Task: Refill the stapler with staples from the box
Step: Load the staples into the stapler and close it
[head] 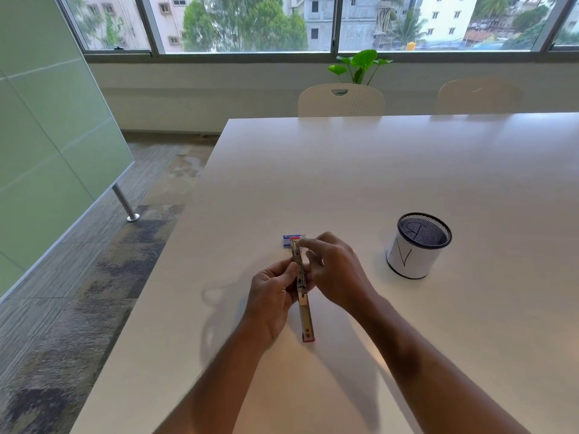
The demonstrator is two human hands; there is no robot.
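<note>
The stapler (305, 314) is swung fully open into one long metal strip with red ends, held just above the white table (376, 183). My left hand (272, 296) grips its middle from the left. My right hand (335, 267) pinches the far half from the right, with the forefinger stretched toward the far tip. A small blue and white staple box (287, 241) lies on the table just beyond the stapler's far end, partly hidden by it. I cannot tell whether my right fingers hold any staples.
A black mesh pen cup (418, 245) wrapped in white paper stands to the right of my hands. Two white chairs (341, 100) are at the table's far edge, with a plant (360, 65) behind. The table's left edge drops to carpet.
</note>
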